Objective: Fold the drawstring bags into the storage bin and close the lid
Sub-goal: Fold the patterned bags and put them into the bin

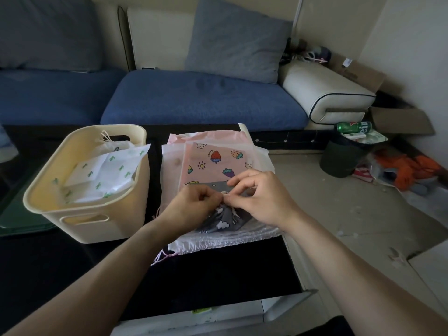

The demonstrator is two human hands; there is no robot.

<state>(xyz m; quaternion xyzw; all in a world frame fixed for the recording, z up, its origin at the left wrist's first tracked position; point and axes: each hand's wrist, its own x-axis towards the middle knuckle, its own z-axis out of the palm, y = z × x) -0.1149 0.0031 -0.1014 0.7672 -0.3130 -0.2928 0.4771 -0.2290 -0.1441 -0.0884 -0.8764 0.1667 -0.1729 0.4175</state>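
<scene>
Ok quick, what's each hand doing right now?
Left hand: pinching the grey cloud-print drawstring bag.
Right hand: pinching the same bag.

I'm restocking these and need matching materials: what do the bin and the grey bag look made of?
The bin: likely moulded plastic, cream, smooth with a slight sheen, rounded rim and cut-out handles. The grey bag: seemingly thin woven fabric, matte, printed with white clouds; it gathers into soft folds where both hands pinch it.

Dim room with pale walls (412, 32). At 12 o'clock, a sofa (201, 98) with blue seats, a grey cushion (237, 42) and a cream armrest (327, 90). A black table (218, 275) fills the foreground. At 2 o'clock, cardboard boxes (400, 120) and a full dark bin (344, 156) stand on the littered pale floor (339, 214).
</scene>
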